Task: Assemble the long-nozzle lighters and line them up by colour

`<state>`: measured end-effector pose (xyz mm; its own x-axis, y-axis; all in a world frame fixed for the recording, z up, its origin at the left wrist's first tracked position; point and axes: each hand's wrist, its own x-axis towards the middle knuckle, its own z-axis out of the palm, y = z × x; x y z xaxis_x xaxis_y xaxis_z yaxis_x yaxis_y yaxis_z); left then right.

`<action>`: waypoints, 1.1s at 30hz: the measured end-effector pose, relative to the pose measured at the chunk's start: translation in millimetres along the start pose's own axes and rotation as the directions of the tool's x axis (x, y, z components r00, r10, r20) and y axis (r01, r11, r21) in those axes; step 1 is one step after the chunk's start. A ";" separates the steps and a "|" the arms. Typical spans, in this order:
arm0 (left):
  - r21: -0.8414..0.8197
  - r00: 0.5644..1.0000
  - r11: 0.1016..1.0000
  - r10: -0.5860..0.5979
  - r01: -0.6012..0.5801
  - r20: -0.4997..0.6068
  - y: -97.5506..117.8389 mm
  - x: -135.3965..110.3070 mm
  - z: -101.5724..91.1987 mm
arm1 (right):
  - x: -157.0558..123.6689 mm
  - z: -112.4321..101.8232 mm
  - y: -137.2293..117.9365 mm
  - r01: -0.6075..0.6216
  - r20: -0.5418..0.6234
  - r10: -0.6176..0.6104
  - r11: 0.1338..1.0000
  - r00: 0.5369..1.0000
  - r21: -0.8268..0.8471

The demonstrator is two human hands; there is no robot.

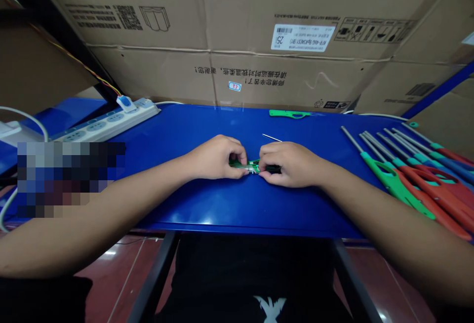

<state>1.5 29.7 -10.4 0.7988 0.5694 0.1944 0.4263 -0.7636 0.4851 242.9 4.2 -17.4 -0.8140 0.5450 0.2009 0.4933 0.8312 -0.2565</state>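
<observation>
Over the middle of the blue table, both hands meet at a small green lighter body (253,167) with clear and pale parts showing. My left hand (220,157) is closed around its left end. The fingertips of my right hand (291,164) pinch its right end; something dark shows beneath them, too hidden to name. A thin metal shaft (272,138) sticks out behind my right hand, and its other end is out of sight. Farther back lies a green lighter shell piece (289,114) with a trigger opening.
Several long-necked lighters (403,184) in green, red and blue lie at the right. A white power strip (111,121) with a plug stands at the back left. A large cardboard box (240,31) rises behind the blue table (237,209). A blurred patch hides part of the left side.
</observation>
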 end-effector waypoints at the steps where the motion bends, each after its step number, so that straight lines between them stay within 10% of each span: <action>1: -0.011 1.000 1.000 -0.016 0.016 -0.004 0.7 -0.3 -0.7 | -0.5 -0.4 -0.1 -0.012 0.003 0.012 1.000 1.000 -0.004; 7: -0.128 0.991 0.983 -0.132 0.134 0.021 2.3 -2.5 -8.9 | -1.2 -2.0 -2.3 -0.020 0.023 0.022 0.995 0.999 -0.096; 12: -0.066 0.999 0.998 -0.004 0.006 0.039 0.9 -2.9 -11.7 | 0.2 -1.5 -5.6 0.061 -0.013 -0.065 0.979 0.998 -0.197; 33: -0.055 1.000 0.999 -0.001 0.002 0.031 7.4 -0.9 -0.2 | 0.5 0.6 -1.6 -0.080 -0.116 0.084 0.996 0.990 0.039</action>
<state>3.9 23.6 -6.8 0.8111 0.5604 0.1677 0.4044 -0.7444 0.5314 241.5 3.1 -17.5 -0.7283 0.6224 0.2869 0.5448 0.7797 -0.3086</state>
